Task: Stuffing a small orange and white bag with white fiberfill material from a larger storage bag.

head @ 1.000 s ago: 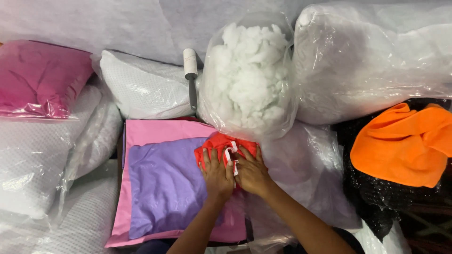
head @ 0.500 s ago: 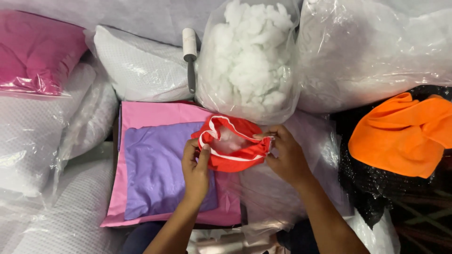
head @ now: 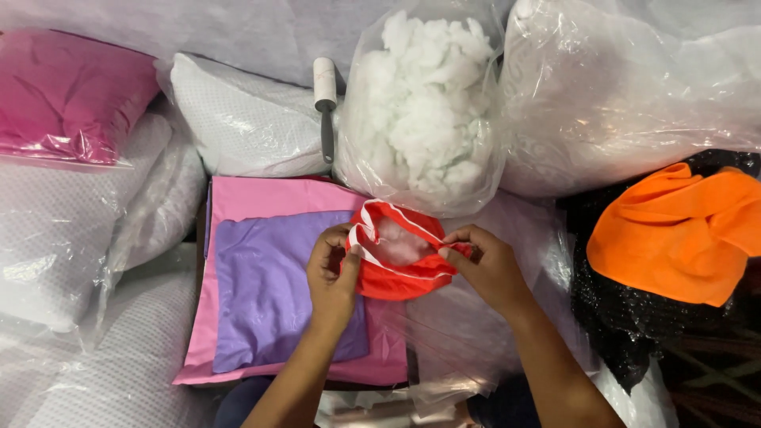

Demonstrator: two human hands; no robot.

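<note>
A small red fabric cover (head: 400,273) with white piping is held between both hands, its mouth pulled wide so a pale inside shows. My left hand (head: 331,273) grips its left edge and my right hand (head: 485,265) grips its right edge. Just behind it stands a clear plastic bag of white fluffy stuffing (head: 424,103). Under the cover lies a purple fabric piece (head: 269,293) on top of a pink one (head: 254,202).
A lint roller (head: 326,103) lies between a white wrapped cushion (head: 238,119) and the stuffing bag. A pink bagged cushion (head: 67,99) is at far left, a large clear bag (head: 634,87) at back right, and orange cloth (head: 674,234) on black material at right.
The hands went from pressing together on the bunched red cover to pulling apart, and the cover's mouth has opened wide. The camera has tilted down a little.
</note>
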